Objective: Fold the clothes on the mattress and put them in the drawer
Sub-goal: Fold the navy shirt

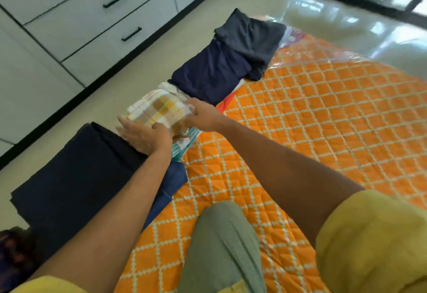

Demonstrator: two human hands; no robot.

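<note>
Both hands, left [145, 136] and right [203, 115], grip a folded plaid cloth [159, 110] at centre frame, over the mattress [323, 119] edge.

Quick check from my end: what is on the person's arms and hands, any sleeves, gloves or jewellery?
Both arms are bare from the short yellow sleeves down. The left hand and right hand wear no gloves; no watch, ring or bracelet is visible from this view.

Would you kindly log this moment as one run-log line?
step: stacking | left hand: holds checked cloth | right hand: holds same cloth | drawers: closed
</note>
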